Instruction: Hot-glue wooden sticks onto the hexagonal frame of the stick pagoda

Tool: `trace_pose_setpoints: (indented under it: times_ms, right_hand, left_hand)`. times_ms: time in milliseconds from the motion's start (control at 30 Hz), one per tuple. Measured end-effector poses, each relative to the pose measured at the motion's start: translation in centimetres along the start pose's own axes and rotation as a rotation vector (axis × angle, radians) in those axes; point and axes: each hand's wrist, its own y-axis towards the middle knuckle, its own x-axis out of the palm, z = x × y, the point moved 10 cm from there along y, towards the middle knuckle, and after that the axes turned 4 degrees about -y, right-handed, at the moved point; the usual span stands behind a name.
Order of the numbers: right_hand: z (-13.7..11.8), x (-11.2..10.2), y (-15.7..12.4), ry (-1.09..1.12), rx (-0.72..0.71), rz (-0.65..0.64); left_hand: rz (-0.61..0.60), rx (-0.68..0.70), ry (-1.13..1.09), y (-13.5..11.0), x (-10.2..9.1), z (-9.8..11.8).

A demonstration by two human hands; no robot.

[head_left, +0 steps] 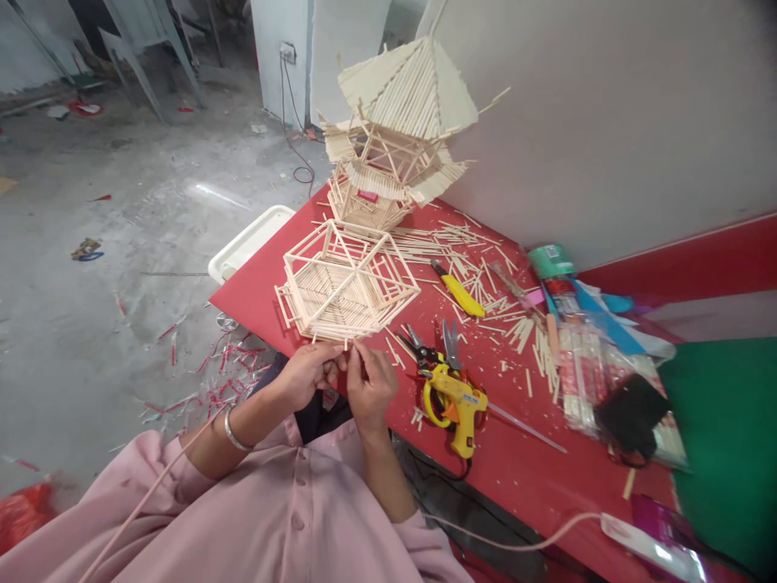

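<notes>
A hexagonal framework of thin wooden sticks (340, 295) lies at the near left part of the red table, its floor laid in a ring pattern of sticks. My left hand (311, 372) and my right hand (371, 387) meet at its near edge, fingers closed in a pinch. A short wooden stick (346, 344) stands upright at my right fingertips. What my left fingers hold is hidden. Behind the framework rises a tiered stick pagoda model (406, 105) with slatted roofs. To the right of my right hand lie a yellow hot glue gun (464, 409) and scissors (450, 344).
Loose sticks (461, 243) are strewn over the red table (255, 283). A yellow utility knife (461, 293) lies among them. Packs of sticks (583, 364), a black object (631, 414) and a green tub (551, 261) stand at the right. Wrappers (224, 364) litter the floor.
</notes>
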Motion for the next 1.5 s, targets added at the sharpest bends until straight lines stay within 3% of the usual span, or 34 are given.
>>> trace_pose_setpoints:
  times_ms: [1500]
  right_hand:
    - [0.12, 0.02, -0.05, -0.029, 0.010, -0.005]
  left_hand:
    - [-0.006, -0.007, 0.002, -0.05, 0.13, 0.03]
